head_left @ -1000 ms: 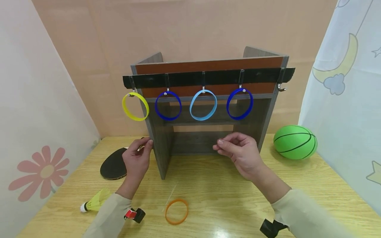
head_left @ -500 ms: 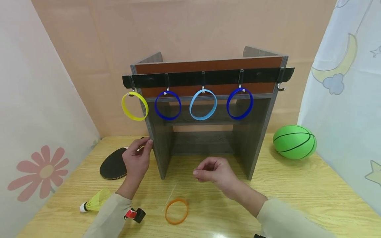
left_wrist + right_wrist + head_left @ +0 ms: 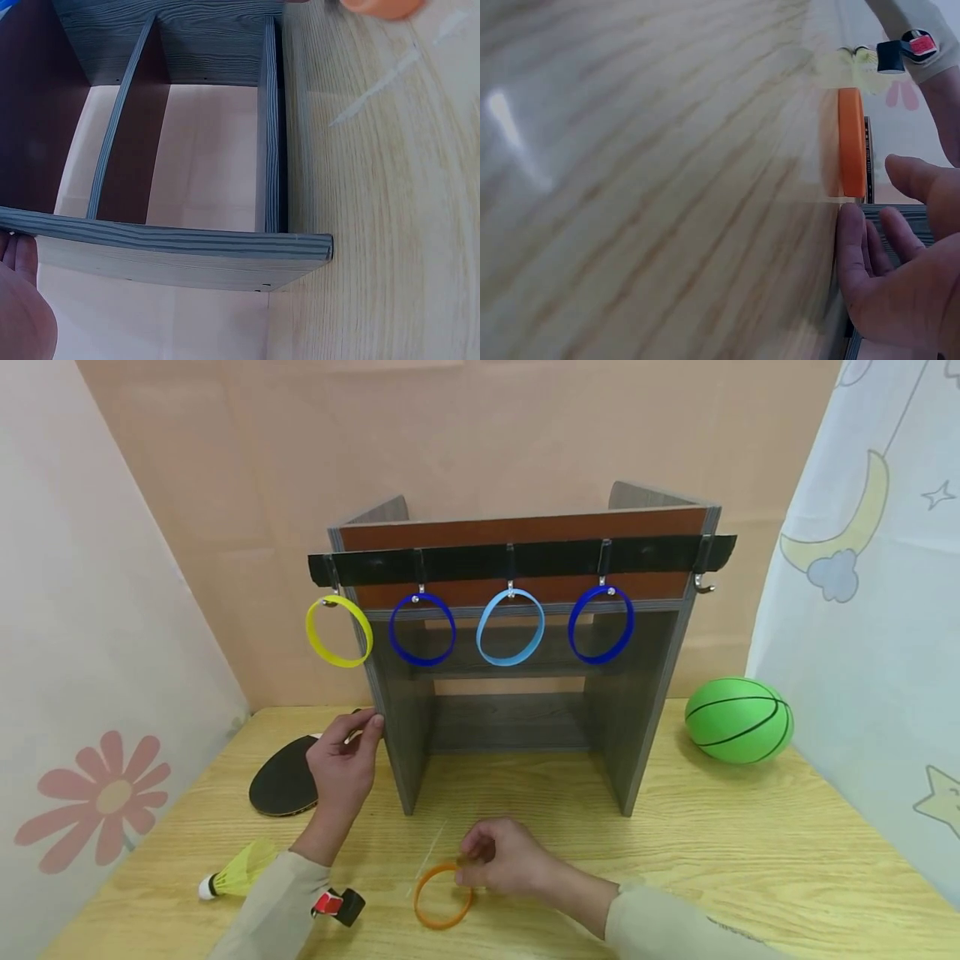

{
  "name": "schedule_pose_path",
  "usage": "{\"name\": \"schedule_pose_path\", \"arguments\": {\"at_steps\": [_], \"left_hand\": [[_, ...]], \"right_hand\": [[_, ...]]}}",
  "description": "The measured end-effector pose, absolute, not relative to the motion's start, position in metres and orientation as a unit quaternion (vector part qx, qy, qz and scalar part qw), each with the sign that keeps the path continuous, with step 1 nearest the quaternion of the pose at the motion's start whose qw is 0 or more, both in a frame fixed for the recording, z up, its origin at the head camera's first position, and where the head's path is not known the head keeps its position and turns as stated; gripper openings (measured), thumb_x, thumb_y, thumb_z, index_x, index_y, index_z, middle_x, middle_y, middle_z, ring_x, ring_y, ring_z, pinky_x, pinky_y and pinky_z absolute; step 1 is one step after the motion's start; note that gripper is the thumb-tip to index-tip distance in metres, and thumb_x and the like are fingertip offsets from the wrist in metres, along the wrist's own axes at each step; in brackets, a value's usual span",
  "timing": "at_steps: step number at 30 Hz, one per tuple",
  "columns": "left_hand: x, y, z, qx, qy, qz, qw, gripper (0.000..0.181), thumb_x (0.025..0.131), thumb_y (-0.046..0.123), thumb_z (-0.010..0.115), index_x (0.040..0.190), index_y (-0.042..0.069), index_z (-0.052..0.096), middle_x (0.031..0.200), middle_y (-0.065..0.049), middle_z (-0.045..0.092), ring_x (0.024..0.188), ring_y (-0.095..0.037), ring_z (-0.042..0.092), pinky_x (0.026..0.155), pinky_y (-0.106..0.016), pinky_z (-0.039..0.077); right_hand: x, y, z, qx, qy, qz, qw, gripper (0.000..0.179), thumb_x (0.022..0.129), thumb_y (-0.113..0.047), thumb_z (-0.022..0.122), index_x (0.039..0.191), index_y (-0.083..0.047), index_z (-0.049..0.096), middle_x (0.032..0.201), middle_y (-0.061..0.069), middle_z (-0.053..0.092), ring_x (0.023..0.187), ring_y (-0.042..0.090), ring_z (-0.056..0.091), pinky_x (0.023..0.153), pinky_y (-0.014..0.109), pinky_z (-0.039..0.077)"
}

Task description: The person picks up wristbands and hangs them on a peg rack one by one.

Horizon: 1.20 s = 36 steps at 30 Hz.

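Note:
An orange ring (image 3: 442, 897) lies flat on the wooden table. My right hand (image 3: 506, 857) is at its right side, thumb and fingers parted. In the right wrist view the ring (image 3: 851, 142) lies just ahead of the fingertips, with space between thumb and fingers. My left hand (image 3: 345, 756) holds the front edge of the left side panel of a grey shelf (image 3: 393, 735). Only part of that hand (image 3: 22, 300) shows in the left wrist view, against the panel's outer face. Above hang a yellow ring (image 3: 339, 662), dark blue rings (image 3: 422, 660) and a light blue ring (image 3: 510, 660).
A black strip (image 3: 465, 564) with metal hooks runs across the shelf top; the rightmost hook (image 3: 703, 585) is bare. A green ball (image 3: 738, 721) sits at right. A black table tennis paddle (image 3: 285, 777) and a yellow shuttlecock (image 3: 240, 870) lie at left.
My right hand has moved from in front of the shelf down and to the left, reaching the orange ring, and its fingers have parted. The left hand has stayed on the panel.

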State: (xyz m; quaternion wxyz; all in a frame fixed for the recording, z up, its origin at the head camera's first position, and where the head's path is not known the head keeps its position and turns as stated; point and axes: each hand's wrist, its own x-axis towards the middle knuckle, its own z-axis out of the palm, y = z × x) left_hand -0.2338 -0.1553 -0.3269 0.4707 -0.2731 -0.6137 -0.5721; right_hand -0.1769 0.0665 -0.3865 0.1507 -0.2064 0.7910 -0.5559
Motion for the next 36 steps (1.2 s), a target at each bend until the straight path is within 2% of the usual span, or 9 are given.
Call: {"name": "schedule_pose_path", "arguments": {"at_steps": [3, 8, 23, 30, 36], "left_hand": [[-0.243, -0.16, -0.336, -0.271, -0.614, -0.573, 0.47, 0.014, 0.078, -0.026, 0.059, 0.088, -0.018, 0.064, 0.075, -0.024, 0.061, 0.071, -0.009, 0.063, 0.068, -0.018, 0.054], [-0.253, -0.165, -0.345, -0.271, -0.613, -0.574, 0.471, 0.015, 0.078, -0.025, 0.06, 0.089, -0.016, 0.065, 0.077, -0.023, 0.062, 0.071, -0.01, 0.063, 0.068, -0.019, 0.054], [-0.232, -0.155, -0.325, -0.28, -0.611, -0.579, 0.462, 0.012, 0.078, -0.026, 0.058, 0.088, -0.02, 0.062, 0.074, -0.026, 0.059, 0.071, -0.009, 0.063, 0.068, -0.019, 0.054], [-0.234, -0.155, -0.325, -0.284, -0.608, -0.577, 0.466, 0.014, 0.077, -0.028, 0.057, 0.087, -0.02, 0.062, 0.074, -0.025, 0.06, 0.071, -0.009, 0.063, 0.068, -0.019, 0.054], [-0.233, -0.155, -0.325, -0.281, -0.61, -0.579, 0.463, 0.013, 0.077, -0.028, 0.057, 0.087, -0.021, 0.062, 0.074, -0.026, 0.059, 0.071, -0.009, 0.063, 0.069, -0.019, 0.054]], "right_hand": [[-0.178, 0.065, -0.388, -0.206, 0.795, -0.548, 0.161, 0.023, 0.077, -0.005, 0.078, 0.092, -0.001, 0.061, 0.086, 0.007, 0.057, 0.076, 0.019, 0.054, 0.061, 0.024, 0.05], [-0.179, 0.061, -0.391, -0.194, 0.806, -0.54, 0.146, 0.021, 0.075, -0.004, 0.078, 0.086, -0.001, 0.061, 0.076, 0.005, 0.056, 0.067, 0.016, 0.054, 0.052, 0.022, 0.049], [-0.182, 0.06, -0.396, -0.232, 0.84, -0.479, 0.103, 0.015, 0.076, -0.01, 0.077, 0.069, -0.01, 0.063, 0.057, -0.005, 0.055, 0.05, 0.006, 0.048, 0.044, 0.02, 0.042], [-0.182, 0.061, -0.396, -0.242, 0.835, -0.482, 0.105, 0.011, 0.077, -0.004, 0.069, 0.07, -0.01, 0.063, 0.058, -0.005, 0.054, 0.051, 0.007, 0.047, 0.047, 0.021, 0.043], [-0.181, 0.063, -0.395, -0.235, 0.828, -0.497, 0.114, 0.01, 0.079, -0.004, 0.066, 0.071, -0.008, 0.062, 0.059, -0.003, 0.055, 0.05, 0.007, 0.048, 0.044, 0.02, 0.042]]}}
